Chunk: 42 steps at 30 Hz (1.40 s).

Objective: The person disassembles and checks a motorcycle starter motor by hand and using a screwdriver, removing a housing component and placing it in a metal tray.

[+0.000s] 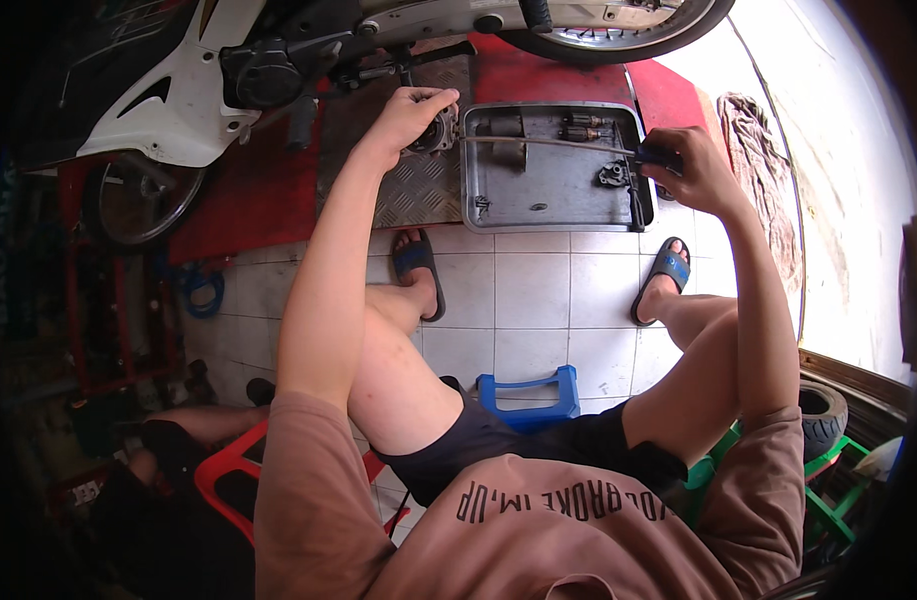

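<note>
My left hand (410, 122) is closed on a round metal engine part (440, 132), at the left edge of a metal tray (518, 205). My right hand (696, 172) grips the dark handle of a long screwdriver (563, 144) above the tray's right side. Its thin shaft runs left across the tray, and the tip reaches the engine part. Whether the tip sits in a screw is too small to tell. Inside the tray lie a small dark metal part (612, 175), cylindrical pieces (583, 127) and other small bits.
A white motorbike (168, 110) stands on a red platform (248, 200) with a metal tread plate (408, 190). Blue (528, 395) and red (228, 470) plastic stools are near my legs. A crumpled cloth (753, 150) and a tyre (823, 420) are at right; another person's leg (203, 425) shows at left.
</note>
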Available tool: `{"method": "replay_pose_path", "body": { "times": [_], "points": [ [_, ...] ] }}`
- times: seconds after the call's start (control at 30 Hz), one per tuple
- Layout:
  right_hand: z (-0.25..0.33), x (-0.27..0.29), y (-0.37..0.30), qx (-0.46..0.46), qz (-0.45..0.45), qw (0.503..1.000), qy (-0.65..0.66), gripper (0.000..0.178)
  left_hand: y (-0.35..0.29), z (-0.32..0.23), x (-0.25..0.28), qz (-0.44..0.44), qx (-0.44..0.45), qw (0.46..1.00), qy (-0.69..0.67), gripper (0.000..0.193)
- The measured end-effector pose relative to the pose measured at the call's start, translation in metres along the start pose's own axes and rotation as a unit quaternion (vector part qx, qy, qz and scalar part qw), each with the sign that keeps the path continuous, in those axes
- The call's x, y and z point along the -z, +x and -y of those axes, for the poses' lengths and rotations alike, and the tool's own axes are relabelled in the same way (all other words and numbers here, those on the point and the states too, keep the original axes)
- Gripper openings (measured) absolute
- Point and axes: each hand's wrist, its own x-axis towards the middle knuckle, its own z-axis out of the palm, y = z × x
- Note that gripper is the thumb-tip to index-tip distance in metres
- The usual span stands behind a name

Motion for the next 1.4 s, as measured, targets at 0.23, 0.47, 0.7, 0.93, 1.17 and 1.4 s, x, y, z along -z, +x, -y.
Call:
{"method": "replay_pose_path", "body": {
  "times": [0.23,0.47,0.7,0.93,1.17,1.4],
  "points": [
    [-0.015,-0.006,0.0,0.019,-0.02,0.998,-0.049,0.02,-0.001,-0.001,-0.001,-0.009,-0.015,1.0,0.02,0.031],
    [0.014,-0.009,0.001,0.025,-0.024,0.998,0.057,0.02,-0.006,-0.001,0.003,-0.009,0.01,1.0,0.007,0.03],
    [-0.012,-0.006,0.001,0.002,0.011,0.998,-0.057,0.031,-0.004,-0.008,-0.004,-0.015,0.023,1.0,-0.006,0.03],
    [0.009,-0.01,0.014,0.044,-0.021,0.999,-0.003,0.019,0.004,0.018,0.019,-0.024,0.006,1.0,-0.008,0.027],
    [-0.021,-0.023,-0.008,0.011,-0.042,0.999,0.024,0.05,0.014,0.018,0.005,-0.085,-0.025,0.996,0.019,0.032],
    [-0.146,-0.043,-0.004,0.091,-0.01,0.995,-0.025,0.068,-0.012,0.007,0.009,-0.001,-0.035,0.999,0.017,0.03]
  ]
}}
